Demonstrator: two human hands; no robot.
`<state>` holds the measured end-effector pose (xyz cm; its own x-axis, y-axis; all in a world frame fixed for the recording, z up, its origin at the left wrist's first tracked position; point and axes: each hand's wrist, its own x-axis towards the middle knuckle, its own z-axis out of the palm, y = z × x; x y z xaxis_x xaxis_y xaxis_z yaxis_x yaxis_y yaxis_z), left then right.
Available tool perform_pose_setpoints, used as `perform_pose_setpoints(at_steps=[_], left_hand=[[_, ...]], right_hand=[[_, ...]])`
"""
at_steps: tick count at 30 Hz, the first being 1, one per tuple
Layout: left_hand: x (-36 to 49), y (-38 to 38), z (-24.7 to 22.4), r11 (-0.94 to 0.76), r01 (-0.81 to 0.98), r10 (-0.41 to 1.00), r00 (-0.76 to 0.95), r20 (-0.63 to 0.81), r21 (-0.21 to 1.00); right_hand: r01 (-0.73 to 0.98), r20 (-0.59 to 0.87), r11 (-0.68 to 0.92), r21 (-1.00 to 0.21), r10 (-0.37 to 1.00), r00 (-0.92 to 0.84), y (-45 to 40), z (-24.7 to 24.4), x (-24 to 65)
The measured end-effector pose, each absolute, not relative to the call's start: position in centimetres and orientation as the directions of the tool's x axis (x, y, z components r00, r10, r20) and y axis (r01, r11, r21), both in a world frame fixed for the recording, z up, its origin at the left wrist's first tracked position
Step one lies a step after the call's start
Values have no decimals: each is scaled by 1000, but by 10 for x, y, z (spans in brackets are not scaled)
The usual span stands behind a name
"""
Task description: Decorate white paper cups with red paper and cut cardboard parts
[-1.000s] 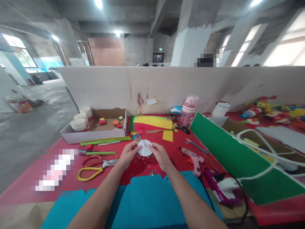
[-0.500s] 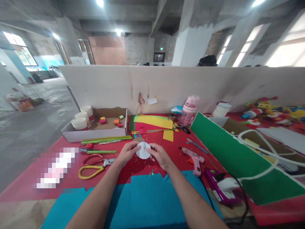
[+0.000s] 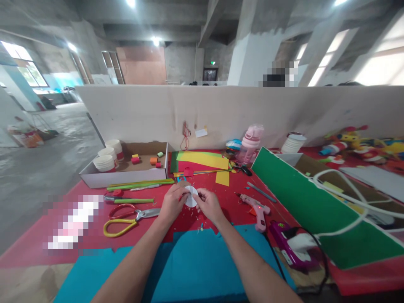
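A white paper disc (image 3: 191,198) is held up between both hands over the red-covered table. My left hand (image 3: 173,203) is closed on its left edge, thumb across the front. At the disc's right edge my right hand (image 3: 208,204) pinches it, with the thumb near its middle. Scissors (image 3: 134,218) with one red and one yellow handle lie left of my left hand, blades towards it. To the right of my right hand rests a pink hot glue gun (image 3: 257,210) with a small red light on. Paper scraps (image 3: 201,227) are scattered below the disc.
Blue sheets (image 3: 195,261) cover the near edge. A box (image 3: 123,176) with paper cups and coloured rolls stands at back left. Yellow paper strips (image 3: 203,160) lie behind the hands. On the right are a green-sided box (image 3: 309,210), a purple power strip (image 3: 292,248) and cables.
My left hand has moved right and further over the disc, covering more of it. The disc has turned and shows a narrower face. My right hand stays nearly where it was.
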<state>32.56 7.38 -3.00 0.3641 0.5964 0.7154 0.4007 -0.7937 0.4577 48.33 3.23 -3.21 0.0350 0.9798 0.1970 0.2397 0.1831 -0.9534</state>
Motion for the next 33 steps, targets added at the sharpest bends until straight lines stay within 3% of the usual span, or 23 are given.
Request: perform_pose_setpoints(at_steps=[6,16,18,21,25,27,30,33], left_hand=[[325,71,-29,-793,481,593,473,651,373],[329,69,-30,-763,611,586,521,621,208],[331,67,-31,-748,612,606,473,639,256],[335,64,-30,-685,595,690,348,635,420],[336,63,-29,-506,541,849,174,500,671],[336,64,-28,-450,487,889,164,428,748],[334,66,-28,-476,424,879,232,416,770],[333,67,-28,-553,465,832,272,484,691]], right_hand=[[450,318,272,-851,948,27,30,-34,482],[363,282,264,-893,959,-3,31,-33,480],[326,263,250,-912,965,-4,31,-33,479],[259,228,221,-940,974,-2,31,-33,479],[228,180,171,-959,983,18,31,-37,477],[249,187,171,-953,981,43,32,-40,477],[315,244,208,-926,966,81,34,-45,478],[380,298,241,-893,950,96,34,-45,478]])
